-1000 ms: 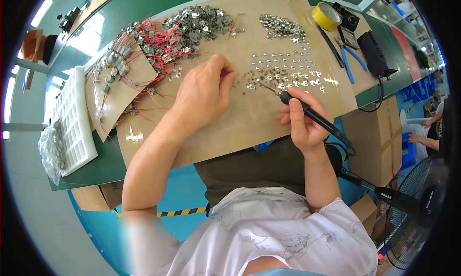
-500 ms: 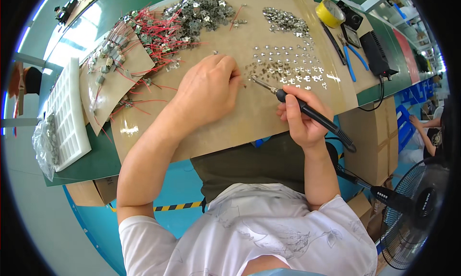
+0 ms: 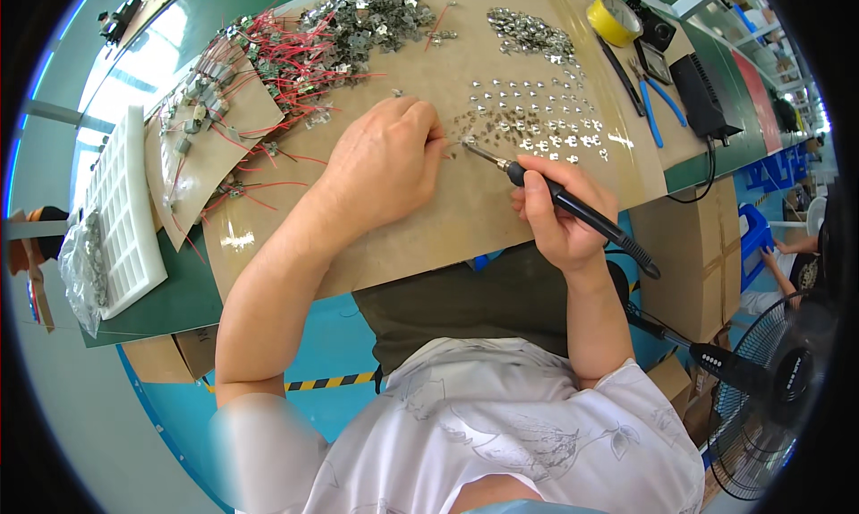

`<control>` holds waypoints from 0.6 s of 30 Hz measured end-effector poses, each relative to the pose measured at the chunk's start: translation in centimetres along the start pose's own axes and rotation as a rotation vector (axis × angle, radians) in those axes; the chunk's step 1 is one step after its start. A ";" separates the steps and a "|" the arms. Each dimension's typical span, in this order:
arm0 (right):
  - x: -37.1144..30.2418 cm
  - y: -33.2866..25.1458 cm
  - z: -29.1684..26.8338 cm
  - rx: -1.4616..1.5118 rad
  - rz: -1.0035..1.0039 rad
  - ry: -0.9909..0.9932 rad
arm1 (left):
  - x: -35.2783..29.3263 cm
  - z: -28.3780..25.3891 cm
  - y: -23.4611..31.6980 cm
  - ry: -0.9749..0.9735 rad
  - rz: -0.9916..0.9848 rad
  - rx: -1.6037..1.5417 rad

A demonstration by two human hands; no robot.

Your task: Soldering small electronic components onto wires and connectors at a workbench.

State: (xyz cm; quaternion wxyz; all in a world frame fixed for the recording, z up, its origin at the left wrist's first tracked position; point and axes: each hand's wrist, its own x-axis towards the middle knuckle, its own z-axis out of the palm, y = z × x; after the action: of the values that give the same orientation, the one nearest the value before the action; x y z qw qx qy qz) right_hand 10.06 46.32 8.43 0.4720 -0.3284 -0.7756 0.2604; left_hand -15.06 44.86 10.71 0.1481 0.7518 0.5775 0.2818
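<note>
My right hand [image 3: 568, 214] grips a black soldering iron [image 3: 591, 217] by its handle, the tip pointing up and left. That tip hovers or rests close by the fingertips of my left hand [image 3: 386, 156]. The left fingers are pinched together over the brown work sheet [image 3: 358, 254], and whatever they hold is hidden behind the hand. Just beyond the tip lie small brownish bits [image 3: 492, 125], with rows of small silver metal parts [image 3: 559, 141] around them. A pile of silver metal pieces [image 3: 528, 38] sits farther back.
Red-wired parts [image 3: 286, 58] and a heap of metal plates [image 3: 371, 17] fill the back left. A white compartment tray [image 3: 130, 219] stands far left. Yellow tape [image 3: 613, 20], blue-handled pliers [image 3: 662, 111] and a black box [image 3: 702, 93] are at right, above a fan [image 3: 761, 389].
The view has shifted slightly. Both hands and the soldering iron hold nearly the same pose, the iron's tip still close by the left fingers. A person at far right has moved an arm.
</note>
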 end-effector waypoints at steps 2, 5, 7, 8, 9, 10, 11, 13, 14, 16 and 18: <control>0.1 -0.1 0.0 -0.005 -0.005 0.001 | 0.0 0.0 0.1 -0.002 -0.002 0.002; 0.1 -0.2 0.0 -0.005 -0.012 0.005 | 0.0 0.0 0.1 -0.004 -0.006 0.008; 0.1 -0.1 0.1 -0.014 -0.016 0.008 | 0.0 0.0 0.0 -0.005 -0.004 0.010; 0.0 -0.1 0.1 -0.014 -0.016 0.009 | 0.0 0.0 0.0 -0.004 -0.004 0.011; 0.0 0.0 0.1 -0.021 -0.021 0.006 | 0.0 0.0 0.0 -0.005 -0.003 0.010; -0.1 0.0 0.1 -0.028 -0.025 0.002 | 0.0 0.1 0.1 -0.006 -0.003 0.012; 0.0 0.0 0.1 -0.027 -0.025 0.003 | 0.0 0.0 0.1 -0.008 -0.005 0.015; 0.1 -0.1 0.1 -0.030 -0.042 0.009 | 0.0 0.0 0.1 -0.009 -0.009 0.015; 0.2 -0.1 0.1 -0.031 -0.041 0.009 | 0.0 0.0 0.2 -0.011 -0.012 0.014; 0.2 -0.2 0.0 -0.043 -0.062 -0.003 | 0.0 0.1 0.1 -0.013 -0.012 0.012; 0.1 -0.1 0.1 -0.042 -0.053 0.001 | 0.1 0.1 0.1 -0.014 -0.011 0.011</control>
State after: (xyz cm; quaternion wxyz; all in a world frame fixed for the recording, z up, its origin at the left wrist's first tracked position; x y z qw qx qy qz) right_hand 9.93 46.31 8.55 0.4721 -0.3177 -0.7890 0.2316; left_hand -14.96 44.91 10.68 0.1494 0.7512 0.5822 0.2727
